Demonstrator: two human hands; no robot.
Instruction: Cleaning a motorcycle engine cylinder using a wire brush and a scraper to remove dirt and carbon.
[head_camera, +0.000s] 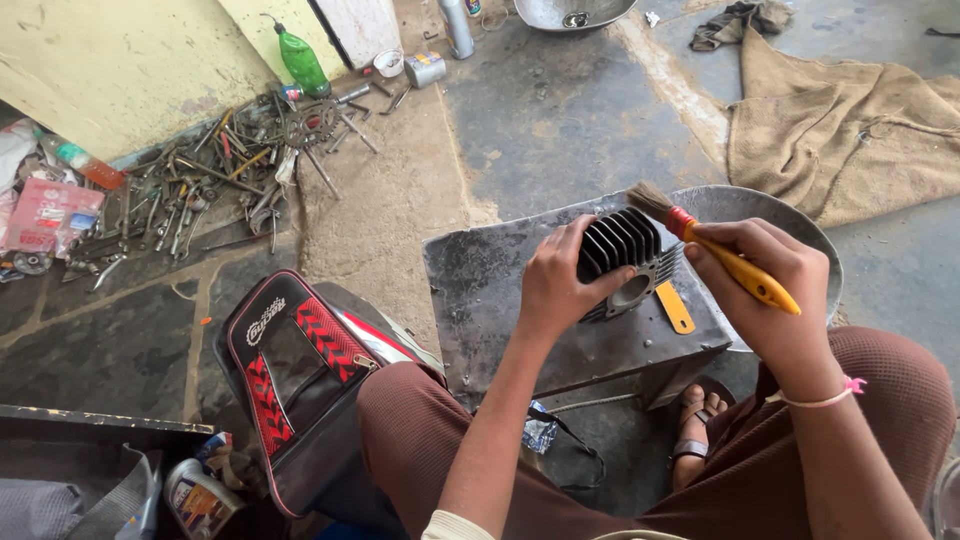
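While the left hand (553, 285) grips the ribbed metal part (620, 250) near the box's (480, 300) right edge, the right hand (770, 275), closed around the brush (715, 250), should sweep between ribs gently.

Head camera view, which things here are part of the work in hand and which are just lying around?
In use:
left hand on finned engine cylinder
right hand with paintbrush
metal box underneath

Lying about:
pile of tools
green bottle
red and black bag
sacking
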